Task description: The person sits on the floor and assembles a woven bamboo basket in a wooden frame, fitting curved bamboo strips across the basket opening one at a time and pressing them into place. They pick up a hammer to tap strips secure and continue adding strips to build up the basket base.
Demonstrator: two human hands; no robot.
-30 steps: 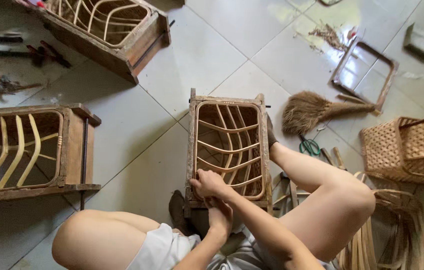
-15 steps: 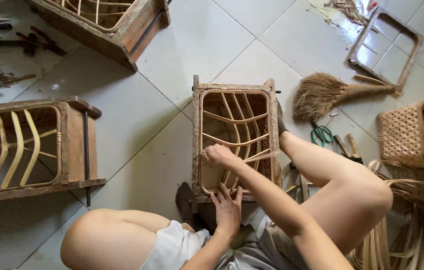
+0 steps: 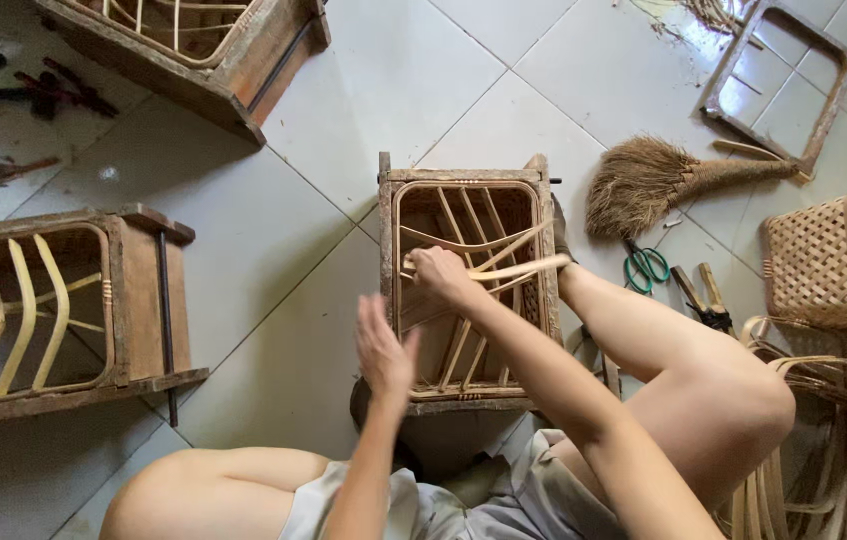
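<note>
Tiled floor [image 3: 274, 250] carries a wooden basket frame [image 3: 469, 285] between the seated person's legs. Right hand [image 3: 441, 274] grips a rattan strip [image 3: 504, 270] across the frame, fingers curled around it. Left hand [image 3: 384, 350] hovers beside the frame's left edge, fingers spread, holding nothing.

Rattan workshop, tiled floor [image 3: 414, 70], wooden frames [image 3: 54, 300], cane strips [image 3: 824, 450], woven basket [image 3: 829, 260]
</note>
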